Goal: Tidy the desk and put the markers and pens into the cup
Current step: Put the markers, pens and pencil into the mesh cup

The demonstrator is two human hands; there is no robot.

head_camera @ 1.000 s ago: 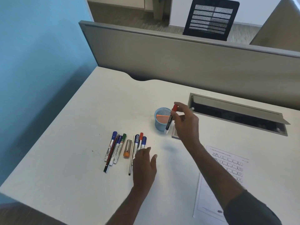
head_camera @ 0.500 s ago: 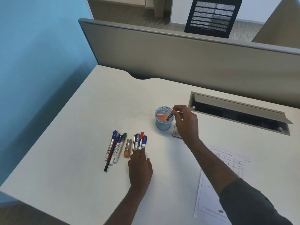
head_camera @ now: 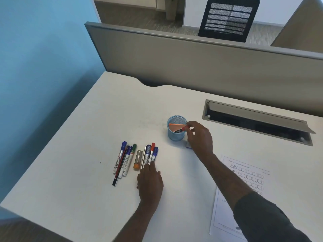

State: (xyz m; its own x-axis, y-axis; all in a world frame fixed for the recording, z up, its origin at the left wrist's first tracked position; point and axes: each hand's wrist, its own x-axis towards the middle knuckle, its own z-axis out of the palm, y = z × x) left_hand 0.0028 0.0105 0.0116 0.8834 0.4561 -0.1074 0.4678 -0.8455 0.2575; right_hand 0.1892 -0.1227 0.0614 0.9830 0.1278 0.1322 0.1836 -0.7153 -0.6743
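A blue mesh cup (head_camera: pixel 175 135) stands mid-desk. My right hand (head_camera: pixel 199 137) is beside its right rim, fingers pinching the red cap of a marker (head_camera: pixel 181 130) that leans inside the cup, most of its body below the rim. A row of markers and pens lies to the left: a left bunch (head_camera: pixel 124 158) with blue and green caps, an orange-tipped grey marker (head_camera: pixel 138 159), and a right bunch (head_camera: pixel 151 153) with blue and red caps. My left hand (head_camera: pixel 150 182) rests palm down, fingertips on the lower ends of the right bunch.
A printed paper sheet (head_camera: pixel 244 173) lies at the right under my right forearm. A small card (head_camera: pixel 188 145) sits beneath my right hand. An open cable tray (head_camera: pixel 255 121) is set into the desk behind. A grey partition (head_camera: pixel 192 63) bounds the back.
My right hand has lowered the red-capped marker from above the cup down into it. My left hand has slid forward onto the ends of the right bunch of markers.
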